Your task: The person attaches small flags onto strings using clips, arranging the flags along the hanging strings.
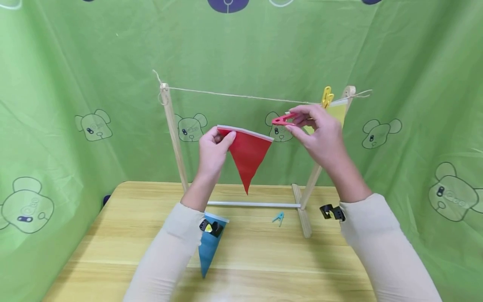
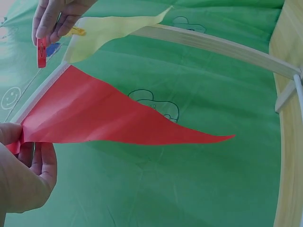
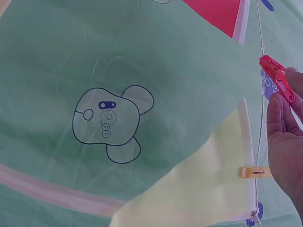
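Left hand (image 1: pixel 212 154): thumb in front, fingers behind, closed in a pinch on the upper left corner of the red flag (image 1: pixel 250 153), which hangs in the air over the back of the desk (image 1: pixel 264 264), its white-banded edge uppermost and its point downward. Right hand (image 1: pixel 320 134): thumb and fingertips drawn together on a red clothespin (image 2: pixel 41 56), just beside the yellow flag; whether the pin's mouth is parted I cannot tell. Handling, my judgement: the red flag is light and floppy, thin enough to crease, not fragile; best held by the banded edge near a corner, as here. The pin looks like light, stiff plastic, best squeezed at its tail. Further out: one string (image 1: pixel 241 96) tied between two wooden posts (image 1: pixel 174 138), joined low down by one white rod (image 1: pixel 256 204). One yellow clothespin (image 1: pixel 326 98) grips the yellow flag (image 1: pixel 337 112) at the string's right end. On the desk: one blue flag (image 1: pixel 209 251), partly behind the left sleeve, and one blue clothespin (image 1: pixel 279 218). Count: three flags, three clothespins.
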Available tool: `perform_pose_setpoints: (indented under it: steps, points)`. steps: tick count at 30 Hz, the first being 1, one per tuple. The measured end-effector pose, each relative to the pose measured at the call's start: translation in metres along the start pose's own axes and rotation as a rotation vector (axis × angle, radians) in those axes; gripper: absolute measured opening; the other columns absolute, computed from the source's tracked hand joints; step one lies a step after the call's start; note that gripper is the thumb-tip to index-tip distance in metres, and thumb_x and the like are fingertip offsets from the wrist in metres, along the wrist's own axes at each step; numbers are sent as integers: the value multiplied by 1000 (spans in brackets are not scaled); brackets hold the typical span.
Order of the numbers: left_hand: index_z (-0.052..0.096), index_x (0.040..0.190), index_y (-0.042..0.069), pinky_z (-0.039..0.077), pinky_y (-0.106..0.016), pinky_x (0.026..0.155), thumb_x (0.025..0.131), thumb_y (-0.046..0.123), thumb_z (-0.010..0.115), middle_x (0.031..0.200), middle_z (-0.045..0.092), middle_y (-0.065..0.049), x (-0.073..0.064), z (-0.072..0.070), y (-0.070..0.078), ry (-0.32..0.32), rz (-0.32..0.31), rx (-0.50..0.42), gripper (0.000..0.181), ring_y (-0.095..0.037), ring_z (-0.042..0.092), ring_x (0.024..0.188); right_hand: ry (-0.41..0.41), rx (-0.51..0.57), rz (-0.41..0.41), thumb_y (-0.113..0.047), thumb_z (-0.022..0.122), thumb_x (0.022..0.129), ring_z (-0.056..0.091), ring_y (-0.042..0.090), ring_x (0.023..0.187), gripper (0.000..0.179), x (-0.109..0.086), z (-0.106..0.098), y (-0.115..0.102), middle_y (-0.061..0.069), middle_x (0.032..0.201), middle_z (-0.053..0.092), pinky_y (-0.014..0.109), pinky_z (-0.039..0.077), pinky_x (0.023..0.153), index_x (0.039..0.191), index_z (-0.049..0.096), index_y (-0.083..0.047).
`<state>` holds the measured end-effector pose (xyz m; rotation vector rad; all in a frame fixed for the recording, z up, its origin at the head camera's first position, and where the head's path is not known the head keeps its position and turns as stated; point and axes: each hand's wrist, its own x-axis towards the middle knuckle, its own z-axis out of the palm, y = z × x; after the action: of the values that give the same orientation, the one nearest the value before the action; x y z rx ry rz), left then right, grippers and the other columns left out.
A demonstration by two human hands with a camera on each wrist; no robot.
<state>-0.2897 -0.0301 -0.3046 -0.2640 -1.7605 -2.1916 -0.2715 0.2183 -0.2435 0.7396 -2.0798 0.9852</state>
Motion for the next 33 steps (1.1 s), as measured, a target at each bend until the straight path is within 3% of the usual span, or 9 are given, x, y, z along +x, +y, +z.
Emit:
perform_pose_setpoints:
  steps: [17,33]
  points:
    - [70,111,-3,61,-26,77,96,5,72,91,69,-5,19,19,6,20,-41,-106,17,-14,66,82,-24,-87,42,-5,78,91,59,-2,92,34,27,-17,-9,12,110,68,8,52,85,123,69,0]
    - [70,113,-3,61,-25,76,96,6,72,92,69,-5,22,27,10,31,-48,-119,18,-15,67,82,-32,-68,64,-3,78,90,62,3,94,35,33,-17,-17,9,111,68,14,55,88,122,65,3]
